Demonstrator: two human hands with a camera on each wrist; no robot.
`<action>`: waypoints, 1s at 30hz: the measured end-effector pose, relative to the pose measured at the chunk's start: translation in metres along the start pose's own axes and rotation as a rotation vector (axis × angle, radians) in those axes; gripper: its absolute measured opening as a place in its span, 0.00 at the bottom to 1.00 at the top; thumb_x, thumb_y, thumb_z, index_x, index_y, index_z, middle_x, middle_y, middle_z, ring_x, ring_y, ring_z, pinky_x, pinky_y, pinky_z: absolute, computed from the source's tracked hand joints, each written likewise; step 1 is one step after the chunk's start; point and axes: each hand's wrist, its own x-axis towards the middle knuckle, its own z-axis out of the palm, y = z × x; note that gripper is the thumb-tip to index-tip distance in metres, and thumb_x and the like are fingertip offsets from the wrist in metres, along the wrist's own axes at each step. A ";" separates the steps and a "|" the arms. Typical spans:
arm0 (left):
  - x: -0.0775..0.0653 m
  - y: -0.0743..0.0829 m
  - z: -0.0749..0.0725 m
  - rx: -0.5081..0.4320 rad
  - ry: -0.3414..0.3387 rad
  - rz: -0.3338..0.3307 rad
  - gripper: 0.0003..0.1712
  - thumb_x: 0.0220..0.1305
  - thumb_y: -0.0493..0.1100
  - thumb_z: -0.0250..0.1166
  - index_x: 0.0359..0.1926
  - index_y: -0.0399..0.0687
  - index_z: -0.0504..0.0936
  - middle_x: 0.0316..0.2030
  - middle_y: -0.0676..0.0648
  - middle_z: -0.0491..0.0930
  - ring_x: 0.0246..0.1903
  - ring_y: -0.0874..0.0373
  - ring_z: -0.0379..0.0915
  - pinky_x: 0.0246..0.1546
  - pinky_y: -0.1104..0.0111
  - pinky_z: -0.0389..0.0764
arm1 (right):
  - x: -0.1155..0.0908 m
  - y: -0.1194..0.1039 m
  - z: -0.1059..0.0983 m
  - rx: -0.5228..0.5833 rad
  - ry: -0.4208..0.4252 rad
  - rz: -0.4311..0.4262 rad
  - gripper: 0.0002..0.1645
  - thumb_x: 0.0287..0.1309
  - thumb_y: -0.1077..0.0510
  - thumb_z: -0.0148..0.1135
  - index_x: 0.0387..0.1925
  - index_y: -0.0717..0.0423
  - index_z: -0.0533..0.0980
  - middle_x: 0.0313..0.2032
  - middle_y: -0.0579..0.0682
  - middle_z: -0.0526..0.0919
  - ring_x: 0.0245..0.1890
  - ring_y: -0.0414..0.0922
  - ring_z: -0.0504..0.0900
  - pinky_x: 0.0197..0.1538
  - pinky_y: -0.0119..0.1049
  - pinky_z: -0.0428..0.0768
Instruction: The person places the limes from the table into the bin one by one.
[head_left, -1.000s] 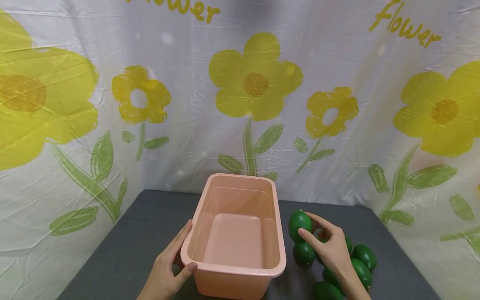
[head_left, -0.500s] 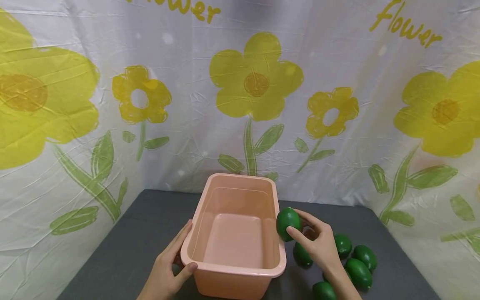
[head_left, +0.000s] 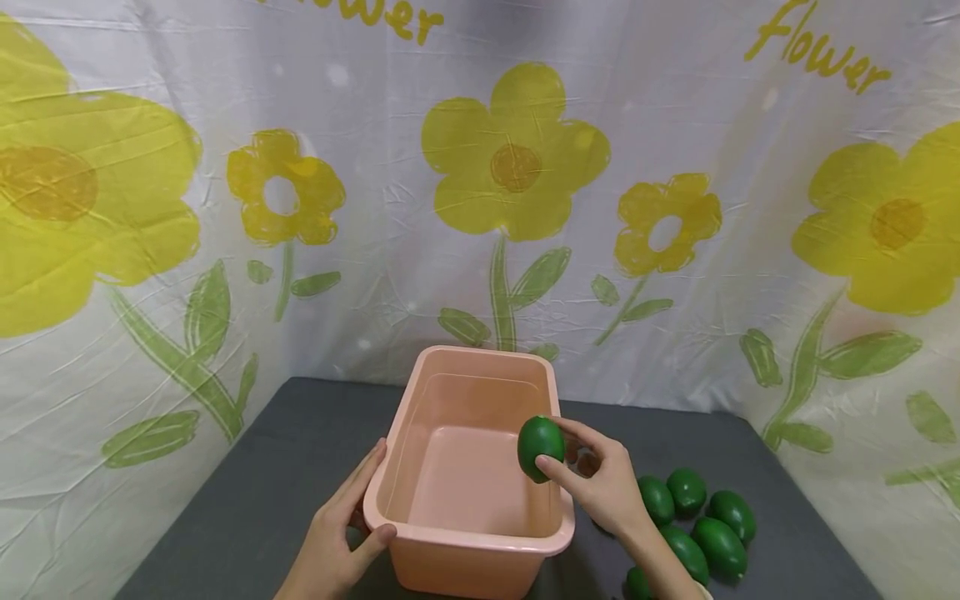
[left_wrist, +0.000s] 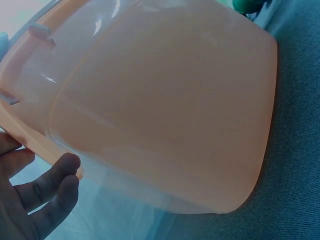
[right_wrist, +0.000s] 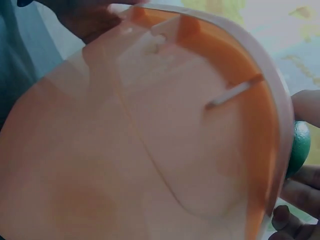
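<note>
A pink plastic bin (head_left: 468, 571) stands upright on the dark table. At its near left corner, my left hand (head_left: 337, 521) holds the rim, thumb on the front corner and fingers along the left side. My right hand (head_left: 600, 483) pinches a green lime (head_left: 538, 450) between thumb and fingers, over the right part of the bin's opening. In the right wrist view the lime (right_wrist: 301, 147) is partly hidden behind the bin's rim (right_wrist: 280, 130). Bent fingers (left_wrist: 55, 182) show beside the rim in the left wrist view.
Several more limes (head_left: 720, 546) lie in a group on the table (head_left: 300, 442) right of the bin, some partly hidden by the right forearm. A white cloth (head_left: 360, 275) printed with yellow flowers hangs behind and at both sides.
My right hand has carried the lime leftward, from above the other limes to over the bin's opening. The left hand and the bin stay in place.
</note>
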 end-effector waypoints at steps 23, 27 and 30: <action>-0.001 -0.002 0.002 -0.003 0.022 0.042 0.47 0.68 0.43 0.71 0.83 0.57 0.61 0.80 0.40 0.63 0.48 0.67 0.77 0.29 0.69 0.83 | -0.006 0.005 -0.007 -0.034 0.017 -0.013 0.25 0.60 0.61 0.77 0.60 0.52 0.85 0.44 0.47 0.91 0.17 0.32 0.55 0.19 0.29 0.61; 0.000 -0.002 0.002 -0.011 0.026 0.063 0.47 0.68 0.42 0.71 0.83 0.56 0.62 0.80 0.42 0.63 0.48 0.67 0.77 0.29 0.69 0.82 | -0.007 0.006 -0.013 -0.043 0.029 -0.016 0.25 0.60 0.62 0.77 0.60 0.57 0.84 0.44 0.50 0.91 0.18 0.37 0.59 0.20 0.30 0.61; 0.000 -0.002 0.002 -0.010 0.023 0.054 0.47 0.68 0.42 0.71 0.84 0.56 0.61 0.80 0.43 0.63 0.48 0.66 0.78 0.29 0.69 0.83 | -0.009 0.006 -0.018 -0.064 0.042 -0.011 0.25 0.60 0.61 0.77 0.59 0.52 0.85 0.45 0.49 0.91 0.20 0.38 0.60 0.21 0.32 0.62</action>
